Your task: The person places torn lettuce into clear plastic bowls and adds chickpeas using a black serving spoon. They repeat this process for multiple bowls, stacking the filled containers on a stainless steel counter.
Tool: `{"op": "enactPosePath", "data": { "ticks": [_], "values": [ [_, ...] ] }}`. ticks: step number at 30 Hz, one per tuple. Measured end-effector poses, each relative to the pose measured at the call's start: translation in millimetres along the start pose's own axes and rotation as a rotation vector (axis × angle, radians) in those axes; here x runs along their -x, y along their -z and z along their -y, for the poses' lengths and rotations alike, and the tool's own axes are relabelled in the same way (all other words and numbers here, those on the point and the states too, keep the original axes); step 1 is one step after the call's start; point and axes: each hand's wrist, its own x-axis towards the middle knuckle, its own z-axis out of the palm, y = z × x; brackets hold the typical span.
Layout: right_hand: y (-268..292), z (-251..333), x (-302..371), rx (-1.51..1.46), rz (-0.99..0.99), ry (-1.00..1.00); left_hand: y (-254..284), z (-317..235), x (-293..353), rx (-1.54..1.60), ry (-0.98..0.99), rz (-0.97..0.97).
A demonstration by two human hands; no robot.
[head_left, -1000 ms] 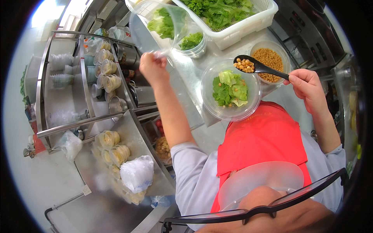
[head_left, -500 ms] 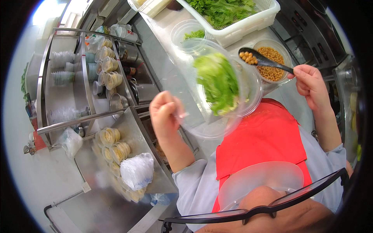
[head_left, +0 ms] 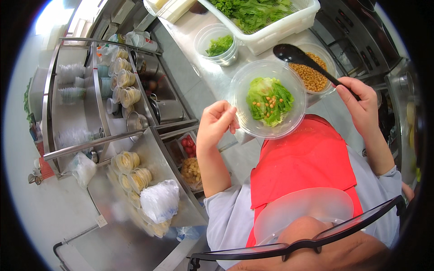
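A clear plastic bowl (head_left: 296,118) with green lettuce (head_left: 258,107) and a few chickpeas (head_left: 271,102) on top is at the table's near edge. My left hand (head_left: 216,124) is closed at its left rim, thumb and fingers pinched there. In my right hand (head_left: 360,101) is the handle of a black spoon (head_left: 291,54). Its bowl looks empty and hangs between the lettuce bowl and a clear tub of chickpeas (head_left: 312,77). A second clear bowl (head_left: 233,56), holding some chopped lettuce, stands farther back on the left.
A white plastic crate (head_left: 285,29) of cut lettuce stands at the back of the metal table (head_left: 181,29). At left, a steel shelf unit (head_left: 106,131) holds lidded tubs and cups. On the lower counter is a bundle of white plastic bags (head_left: 159,200), near stacked tubs (head_left: 140,178).
The lettuce bowl has gone from tilted to nearly level, moving right and up with my left hand. The chickpeas have left the spoon, and some now lie on the lettuce.
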Motion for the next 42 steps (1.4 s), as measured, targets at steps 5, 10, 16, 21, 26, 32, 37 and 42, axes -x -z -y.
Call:
{"op": "enactPosePath", "data": {
  "ticks": [5, 10, 16, 21, 26, 32, 37, 42],
  "values": [
    [-8.9, -81.6, -20.4, 0.249, -0.089, -0.041, 46.0, 30.9, -71.6, 0.171, 0.013, -0.242],
    [-48.1, -172.2, -8.0, 0.686, 0.151, -0.061, 61.3, 54.4, -176.5, 0.019, 0.037, -0.651],
    [-43.4, -200.6, 7.8, 0.140, -0.054, -0.217, 69.6, 70.8, -240.0, -0.065, 0.098, -0.726],
    [-12.3, -190.7, 8.0, -0.210, -0.095, -0.530, 69.1, 73.6, -230.5, 0.203, -0.045, -0.825],
    [3.6, -171.6, 6.1, -0.212, -0.182, -0.442, 73.8, 36.0, -161.7, 0.238, -0.183, -0.810],
    [27.4, -132.5, -6.6, -0.372, -0.159, -0.459, 59.3, -57.3, -48.1, 0.281, -0.443, -0.613],
    [39.2, -77.4, -29.9, -0.388, -0.215, -0.342, 2.8, -101.8, 24.2, -0.021, -0.250, -0.426],
    [48.4, 1.8, -25.8, -0.461, -0.040, -0.221, -40.5, -77.9, 14.9, -0.239, 0.072, -0.275]
  ]
}}
